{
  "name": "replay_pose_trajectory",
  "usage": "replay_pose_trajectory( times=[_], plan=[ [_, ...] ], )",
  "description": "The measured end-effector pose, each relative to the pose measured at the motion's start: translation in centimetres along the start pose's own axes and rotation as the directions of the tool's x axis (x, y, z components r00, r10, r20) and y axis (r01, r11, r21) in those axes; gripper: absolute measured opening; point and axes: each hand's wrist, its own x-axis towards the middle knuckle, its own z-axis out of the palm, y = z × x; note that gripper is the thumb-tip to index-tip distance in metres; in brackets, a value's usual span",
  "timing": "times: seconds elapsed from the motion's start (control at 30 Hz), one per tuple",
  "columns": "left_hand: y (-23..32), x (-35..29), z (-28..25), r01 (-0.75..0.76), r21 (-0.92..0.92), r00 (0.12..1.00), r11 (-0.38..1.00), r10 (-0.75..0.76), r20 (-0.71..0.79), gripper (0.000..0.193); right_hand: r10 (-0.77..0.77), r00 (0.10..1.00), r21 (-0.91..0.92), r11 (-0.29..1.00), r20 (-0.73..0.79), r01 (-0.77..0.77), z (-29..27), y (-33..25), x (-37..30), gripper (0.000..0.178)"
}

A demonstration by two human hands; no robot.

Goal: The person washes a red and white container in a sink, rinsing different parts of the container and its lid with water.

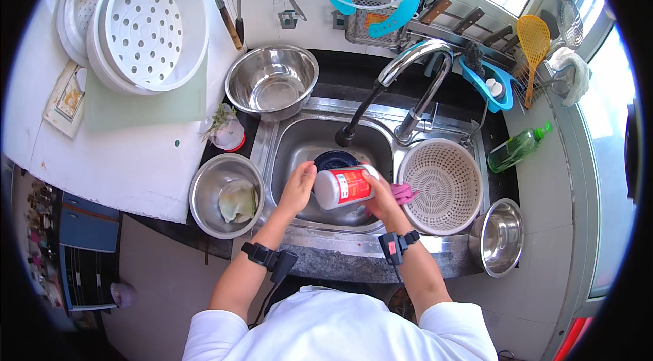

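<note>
Hands at a kitchen sink (286,140), seen from overhead. Both hands meet over the basin at the centre of the view, holding a white cylindrical container with a red label (343,186) on its side, above the water line and clear of the basin floor. The left hand (298,187) closes on the container's end at its 9 o'clock; the right hand (382,198) wraps the other end at 3 o'clock, with a pink cloth (404,192) showing just beyond its fingers, though whether the cloth is pinched in that hand cannot be told. A dark blue dish (335,158) lies in the basin just behind the container, at 12 o'clock, below the spout of the faucet (401,82). A white colander (441,185) sits at 3 o'clock of the hands; a steel bowl holding a rag (226,195) at 9 o'clock; a larger empty steel bowl (272,80) at 11 o'clock; a green bottle (517,148) farther out at 2 o'clock. For sound handling, the container appears best kept low over the basin, one hand steadying it while the other works round it, since a wet, smooth cylinder is likely to slip.
</note>
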Motion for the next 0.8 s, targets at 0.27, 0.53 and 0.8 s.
replay_pose_trajectory(
  times=[0.27,0.53,0.8],
  plan=[
    [2.1,-0.8,-0.2,-0.007,-0.024,1.0,1.0,0.006,-0.004,0.052,-0.075,0.997,0.03,0.997,-0.012,0.075,-1.4,-0.2,0.9,0.051],
    [2.8,-1.2,-0.5,0.051,-0.077,0.997,0.996,-0.046,0.062,0.058,-0.038,0.986,0.01,0.999,-0.16,0.04,-1.3,0.1,0.3,0.053],
    [1.3,-1.1,-0.9,-0.108,0.137,0.994,0.985,0.106,0.027,0.059,-0.132,0.957,-0.024,0.991,-0.259,0.13,-0.2,0.1,-0.1,0.051]
  ],
)
